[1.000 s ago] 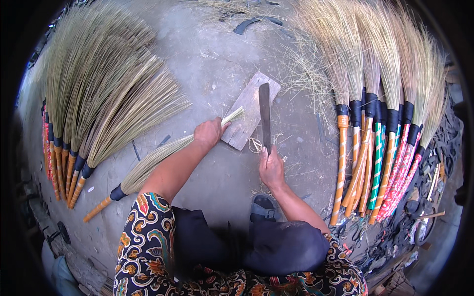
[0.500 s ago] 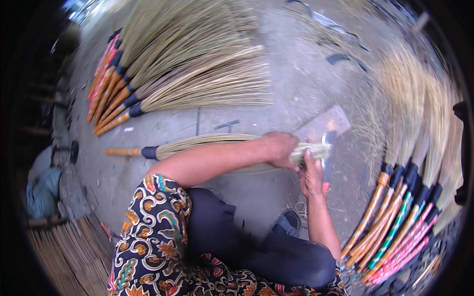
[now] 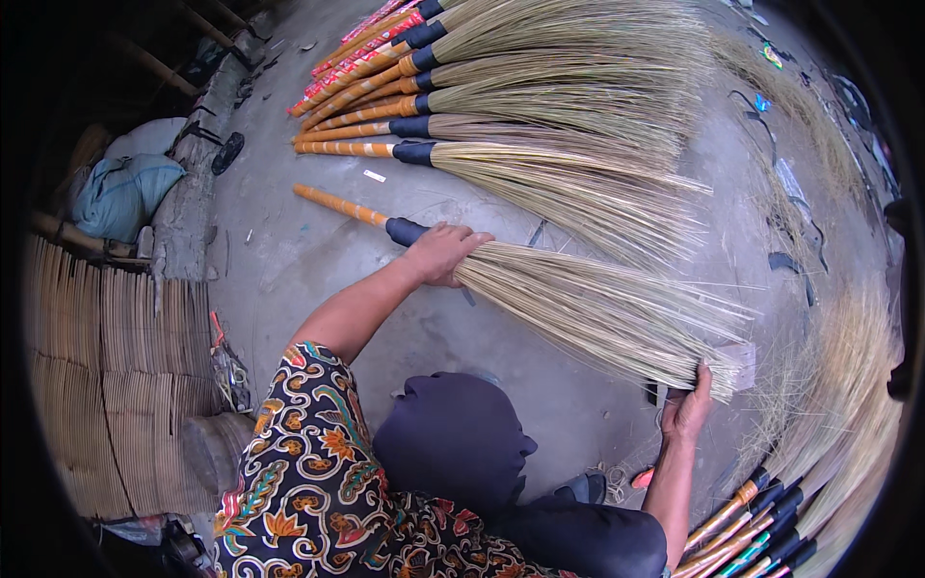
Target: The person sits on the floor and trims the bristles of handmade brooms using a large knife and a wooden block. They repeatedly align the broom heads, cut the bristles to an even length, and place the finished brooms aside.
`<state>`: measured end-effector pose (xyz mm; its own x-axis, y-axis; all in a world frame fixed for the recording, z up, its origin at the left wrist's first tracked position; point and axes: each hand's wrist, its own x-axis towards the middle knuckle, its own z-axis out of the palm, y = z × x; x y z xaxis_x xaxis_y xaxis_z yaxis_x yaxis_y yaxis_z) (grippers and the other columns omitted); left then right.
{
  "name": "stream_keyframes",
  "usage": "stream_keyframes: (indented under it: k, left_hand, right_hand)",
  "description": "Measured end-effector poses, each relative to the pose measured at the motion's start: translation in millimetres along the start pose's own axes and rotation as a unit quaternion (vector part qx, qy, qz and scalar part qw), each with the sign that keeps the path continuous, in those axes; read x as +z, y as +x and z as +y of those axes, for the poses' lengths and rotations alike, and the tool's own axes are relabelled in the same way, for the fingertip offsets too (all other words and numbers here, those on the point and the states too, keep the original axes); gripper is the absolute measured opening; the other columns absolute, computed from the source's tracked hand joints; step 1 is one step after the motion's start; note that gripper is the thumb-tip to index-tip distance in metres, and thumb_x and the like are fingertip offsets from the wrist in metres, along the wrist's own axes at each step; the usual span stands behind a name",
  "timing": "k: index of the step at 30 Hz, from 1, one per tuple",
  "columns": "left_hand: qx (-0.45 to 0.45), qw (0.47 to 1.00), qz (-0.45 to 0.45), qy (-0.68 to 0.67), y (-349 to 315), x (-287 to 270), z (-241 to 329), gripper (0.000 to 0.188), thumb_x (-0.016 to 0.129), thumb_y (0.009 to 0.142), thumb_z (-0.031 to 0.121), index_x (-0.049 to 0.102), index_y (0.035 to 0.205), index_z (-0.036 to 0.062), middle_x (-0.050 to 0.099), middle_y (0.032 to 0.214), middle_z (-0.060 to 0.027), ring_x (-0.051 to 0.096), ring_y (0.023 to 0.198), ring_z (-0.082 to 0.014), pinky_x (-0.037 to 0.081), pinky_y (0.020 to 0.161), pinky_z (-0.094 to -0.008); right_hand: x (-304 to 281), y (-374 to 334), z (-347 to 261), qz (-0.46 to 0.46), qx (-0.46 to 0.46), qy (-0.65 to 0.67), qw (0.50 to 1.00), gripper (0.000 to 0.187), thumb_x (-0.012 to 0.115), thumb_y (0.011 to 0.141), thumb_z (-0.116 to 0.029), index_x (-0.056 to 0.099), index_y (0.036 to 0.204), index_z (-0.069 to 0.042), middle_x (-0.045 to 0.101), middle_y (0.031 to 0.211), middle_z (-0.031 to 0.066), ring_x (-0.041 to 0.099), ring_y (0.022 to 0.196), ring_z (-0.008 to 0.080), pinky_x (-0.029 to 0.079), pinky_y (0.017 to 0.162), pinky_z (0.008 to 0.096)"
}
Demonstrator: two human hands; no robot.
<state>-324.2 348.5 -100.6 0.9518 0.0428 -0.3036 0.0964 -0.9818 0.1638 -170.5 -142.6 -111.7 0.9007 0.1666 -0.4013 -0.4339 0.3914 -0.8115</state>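
Observation:
A straw broom with an orange handle and dark neck binding lies aslant before me, its bristles fanning to the right. My left hand is closed round the bristles just past the binding. At the bristle tips, my right hand grips the near edge, thumb on top and the other fingers mostly hidden beneath. Under these tips lies a pale flat board, largely covered. Near my right wrist an orange-red piece shows, probably the blade's handle; the blade itself is mostly hidden.
Several finished brooms lie in a row beyond, handles to the left. More brooms lie at the lower right. Stacked brown sticks and a blue-green sack are at the left. Loose straw and dark strips litter the right side.
My left hand has moved from the bristle ends to near the neck. The bristles now spread out, and my right hand holds their tips. The view has shifted left.

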Motion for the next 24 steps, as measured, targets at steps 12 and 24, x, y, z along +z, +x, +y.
stream_keyframes:
  k: [12, 24]
  left_hand:
    - [-0.309, 0.951, -0.008, -0.007, 68.4, 34.7, -112.7, 0.133, 0.093, 0.074, 0.033, -0.001, 0.168, 0.0325, 0.02, 0.171, -0.0217, 0.026, 0.156, -0.0422, 0.021, 0.125, -0.0644]
    - [-0.234, 0.97, 0.059, 0.011, 63.3, 78.7, -154.7, 0.135, 0.091, 0.072, 0.015, -0.004, 0.167, 0.0147, 0.023, 0.166, -0.0307, 0.031, 0.152, -0.0468, 0.029, 0.127, -0.0456]
  right_hand:
    - [-99.6, -0.9, -1.9, 0.145, -0.066, -0.359, 0.92, 0.081, 0.054, 0.106, -0.054, 0.034, 0.158, 0.005, 0.052, 0.15, 0.0274, 0.06, 0.131, 0.0354, 0.051, 0.103, 0.0446]
    - [-392.7, -207.6, -6.2, 0.585, 0.141, -0.602, 0.525, 0.069, 0.07, 0.095, -0.035, 0.047, 0.144, 0.007, 0.05, 0.146, 0.0302, 0.052, 0.135, 0.0448, 0.043, 0.112, 0.0539]
